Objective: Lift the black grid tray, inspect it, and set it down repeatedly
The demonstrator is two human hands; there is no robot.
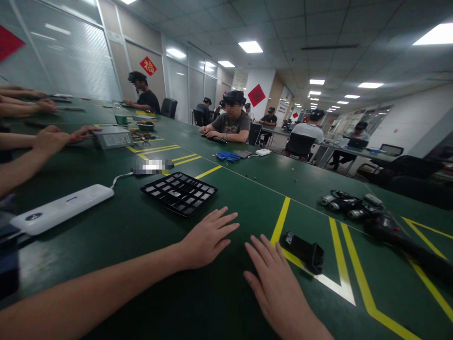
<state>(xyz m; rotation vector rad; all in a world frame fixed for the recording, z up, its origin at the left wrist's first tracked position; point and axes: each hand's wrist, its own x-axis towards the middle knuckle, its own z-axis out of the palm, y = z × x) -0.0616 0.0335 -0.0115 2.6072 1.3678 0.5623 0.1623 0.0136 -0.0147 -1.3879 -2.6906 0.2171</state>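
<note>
Both of my hands lie flat on the dark green table (141,236), fingers stretched out and holding nothing. My left hand (208,238) rests just in front of a black tray (179,192) with many small square compartments. My right hand (272,278) lies beside it, a short way left of a small black ribbed block (303,251) that sits on a yellow floor-style line. Neither hand touches the tray or the block.
A white oblong device (60,208) with a cable lies at the left. Black cylindrical parts and cables (350,205) sit at the right, with a long black tool (410,245) beyond. Other people's hands (53,139) reach in from the left; several people sit further along the table.
</note>
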